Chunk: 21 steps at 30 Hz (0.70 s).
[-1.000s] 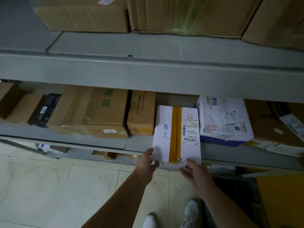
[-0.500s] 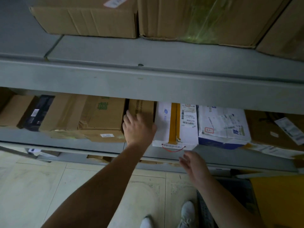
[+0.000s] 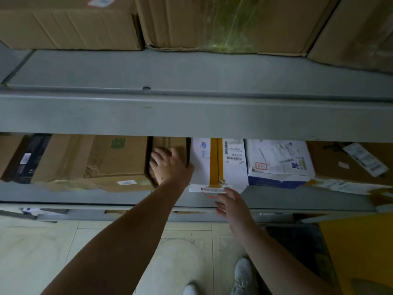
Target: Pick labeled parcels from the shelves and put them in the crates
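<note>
A narrow brown cardboard box (image 3: 170, 143) stands upright on the lower grey shelf (image 3: 276, 199). My left hand (image 3: 170, 167) wraps around its front, thumb on its right side. Right beside it lies a white parcel (image 3: 231, 165) with a yellow tape stripe and a barcode label. My right hand (image 3: 231, 204) hovers at the white parcel's front edge with fingers spread, fingertips just touching or nearly touching it. At the lower right sits a dark crate (image 3: 297, 241), partly hidden by my right arm.
A white and blue parcel (image 3: 278, 162) lies right of the white one. Brown boxes (image 3: 119, 158) and a black box (image 3: 27, 158) fill the shelf's left. Large cartons (image 3: 70, 24) sit on the upper shelf (image 3: 191, 116). A yellow surface (image 3: 357, 252) is beside the crate. My shoes stand on tiled floor.
The white parcel went from being held out over the shelf edge back flat onto the shelf. My left hand moved left onto the narrow brown box; my right hand let go.
</note>
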{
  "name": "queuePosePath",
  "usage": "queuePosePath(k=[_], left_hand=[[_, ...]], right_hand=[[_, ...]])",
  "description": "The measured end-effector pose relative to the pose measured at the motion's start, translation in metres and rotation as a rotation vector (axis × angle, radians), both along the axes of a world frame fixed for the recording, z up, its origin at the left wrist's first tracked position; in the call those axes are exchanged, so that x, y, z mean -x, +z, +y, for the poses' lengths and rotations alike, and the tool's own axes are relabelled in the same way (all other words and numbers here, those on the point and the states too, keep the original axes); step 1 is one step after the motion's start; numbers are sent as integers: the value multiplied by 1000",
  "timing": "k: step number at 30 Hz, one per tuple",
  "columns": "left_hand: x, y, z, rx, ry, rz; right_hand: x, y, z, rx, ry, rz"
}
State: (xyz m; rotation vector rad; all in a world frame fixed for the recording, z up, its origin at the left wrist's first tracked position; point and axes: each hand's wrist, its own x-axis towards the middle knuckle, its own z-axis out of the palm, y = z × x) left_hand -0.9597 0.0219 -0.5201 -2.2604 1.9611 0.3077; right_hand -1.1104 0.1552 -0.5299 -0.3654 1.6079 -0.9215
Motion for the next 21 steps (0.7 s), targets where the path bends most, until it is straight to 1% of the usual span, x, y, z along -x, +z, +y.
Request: queuePosePath(k=[3, 7, 10, 14, 16, 18, 19, 21], left_hand=[[2, 4, -5, -76, 99, 79], [-4, 9, -17, -66, 211, 174], [-9, 19, -13, -35, 225, 219], [-20, 48, 10, 7, 209, 296], [-26, 70, 26, 44, 193, 351], [-37, 94, 45, 73, 203, 458], [-45, 102, 54, 80, 224, 546], [-67, 115, 73, 61, 293, 805]], right_hand=[[-18, 2, -18, 26, 88, -17], [-45, 4, -59, 91, 181, -87], [-63, 5, -80, 60, 177, -175], [-73, 15, -79, -31, 228, -164], [-75, 20, -73, -55, 230, -190], [-76, 28, -64, -42, 198, -252], [-75, 31, -60, -31, 155, -296], [-69, 41, -49, 24, 78, -423]])
